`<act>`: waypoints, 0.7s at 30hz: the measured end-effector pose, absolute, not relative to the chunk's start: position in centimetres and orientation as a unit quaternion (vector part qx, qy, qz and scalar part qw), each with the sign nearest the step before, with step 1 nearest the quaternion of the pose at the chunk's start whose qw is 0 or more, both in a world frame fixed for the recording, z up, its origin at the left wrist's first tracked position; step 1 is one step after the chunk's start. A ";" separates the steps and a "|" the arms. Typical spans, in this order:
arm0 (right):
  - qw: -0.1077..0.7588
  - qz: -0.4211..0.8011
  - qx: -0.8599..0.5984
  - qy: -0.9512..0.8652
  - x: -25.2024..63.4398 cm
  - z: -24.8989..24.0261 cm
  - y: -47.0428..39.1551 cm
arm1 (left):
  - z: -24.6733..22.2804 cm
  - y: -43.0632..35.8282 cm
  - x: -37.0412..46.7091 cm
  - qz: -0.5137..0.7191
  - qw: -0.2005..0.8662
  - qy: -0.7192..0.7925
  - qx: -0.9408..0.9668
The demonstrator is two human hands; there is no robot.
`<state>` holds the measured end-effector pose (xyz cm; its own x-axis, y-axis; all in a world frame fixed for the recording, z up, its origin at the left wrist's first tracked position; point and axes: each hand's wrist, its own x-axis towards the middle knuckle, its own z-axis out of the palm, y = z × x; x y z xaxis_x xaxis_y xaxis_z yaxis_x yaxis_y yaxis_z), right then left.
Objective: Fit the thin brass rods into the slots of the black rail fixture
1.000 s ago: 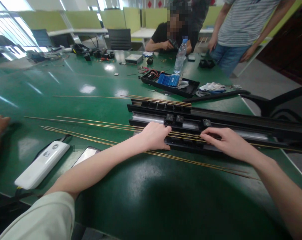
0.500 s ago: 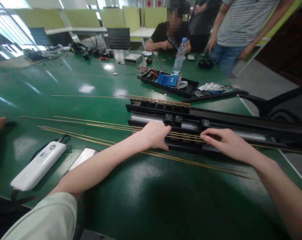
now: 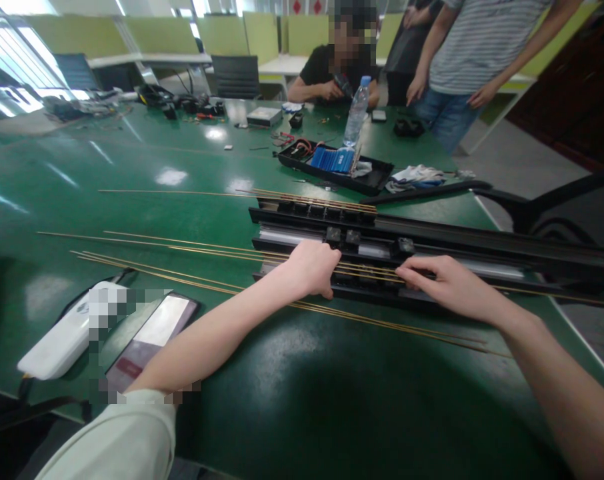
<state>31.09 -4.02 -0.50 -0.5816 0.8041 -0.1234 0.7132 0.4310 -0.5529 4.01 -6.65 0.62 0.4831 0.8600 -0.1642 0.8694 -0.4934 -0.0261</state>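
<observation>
Several thin brass-coloured rods (image 3: 217, 252) run lengthwise through a long black channel (image 3: 355, 291) on the green table. My left hand (image 3: 315, 268) lies across the rods near the channel's left end, fingers curled down over them; its fingertips are partly hidden. Farther right, my right hand (image 3: 445, 288) pinches the rods between thumb and fingers, just above the channel. Small black blocks (image 3: 353, 238) sit in the neighbouring channel with a light strip. More loose rods (image 3: 377, 320) lie on the tabletop in front of the channel, passing under my left forearm.
A white device (image 3: 65, 333) and a phone (image 3: 155, 333) lie at the left. Behind the channels are a black tray (image 3: 382, 173) with a blue part, a water bottle (image 3: 357, 113) and gloves (image 3: 417, 178). One person sits opposite; others stand at the right.
Both hands keep almost the same hold on the rods. The view has shifted slightly, showing more of the phone. Another person's hand at the left edge has gone out of view.
</observation>
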 end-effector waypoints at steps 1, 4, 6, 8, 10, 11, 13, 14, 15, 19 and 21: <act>0.080 0.288 -0.450 -0.841 31.1 -0.6 -4.0 | 0.6 -6.6 4.0 -0.079 0.031 0.504 0.860; 0.080 0.290 -0.448 -0.842 31.2 -0.7 -3.9 | 0.6 -6.7 4.0 -0.077 0.032 0.506 0.858; 0.078 0.289 -0.447 -0.843 31.3 -0.7 -3.9 | 0.6 -6.7 4.0 -0.076 0.032 0.506 0.858; 0.075 0.289 -0.448 -0.843 31.3 -0.7 -3.9 | 0.6 -6.8 4.0 -0.076 0.031 0.506 0.859; 0.074 0.288 -0.451 -0.842 31.3 -0.6 -4.0 | 0.5 -6.8 4.0 -0.075 0.030 0.505 0.859; 0.074 0.287 -0.451 -0.842 31.3 -0.6 -4.0 | 0.5 -6.8 4.0 -0.073 0.028 0.504 0.860; 0.073 0.287 -0.450 -0.843 31.4 -0.5 -4.0 | 0.4 -6.7 3.9 -0.069 0.024 0.502 0.862; 0.073 0.287 -0.449 -0.843 31.4 -0.5 -3.9 | 0.4 -6.7 3.9 -0.068 0.022 0.501 0.863; 0.072 0.289 -0.449 -0.842 31.5 -0.5 -3.9 | 0.3 -6.7 3.9 -0.068 0.022 0.500 0.863; 0.069 0.296 -0.456 -0.836 31.7 -0.5 -3.8 | 0.5 -6.7 3.9 -0.070 0.026 0.500 0.863; 0.066 0.295 -0.457 -0.836 31.8 -0.4 -3.8 | 0.6 -6.7 3.9 -0.072 0.027 0.500 0.863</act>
